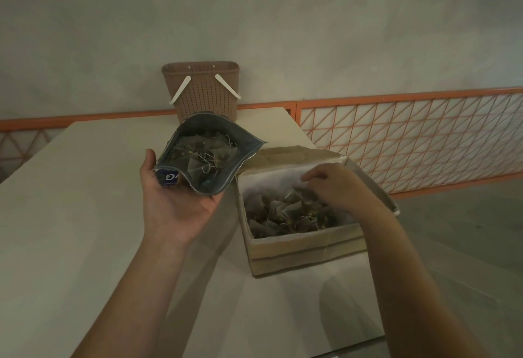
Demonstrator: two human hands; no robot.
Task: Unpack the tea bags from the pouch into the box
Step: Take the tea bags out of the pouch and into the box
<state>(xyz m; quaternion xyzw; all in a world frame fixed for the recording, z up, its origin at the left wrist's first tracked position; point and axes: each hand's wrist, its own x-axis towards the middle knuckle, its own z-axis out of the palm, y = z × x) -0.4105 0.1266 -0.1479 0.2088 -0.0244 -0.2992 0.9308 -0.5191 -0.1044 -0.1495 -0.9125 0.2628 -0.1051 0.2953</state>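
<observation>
A grey foil pouch (243, 145) with its mouth open lies in my left hand (172, 204), palm up, thumb on its left edge. Several pyramid tea bags (203, 156) with strings show inside it. To the right stands an open cardboard box (305, 250) with a white lining, and a heap of tea bags (285, 210) fills its bottom. My right hand (336, 185) reaches down into the box over the heap, fingers curled; whether it holds a tea bag is hidden.
A brown plastic basket (201, 88) with white handles stands at the back of the pale table (70, 216). An orange wire-mesh railing (410, 137) runs behind and to the right. The box sits near the table's right edge.
</observation>
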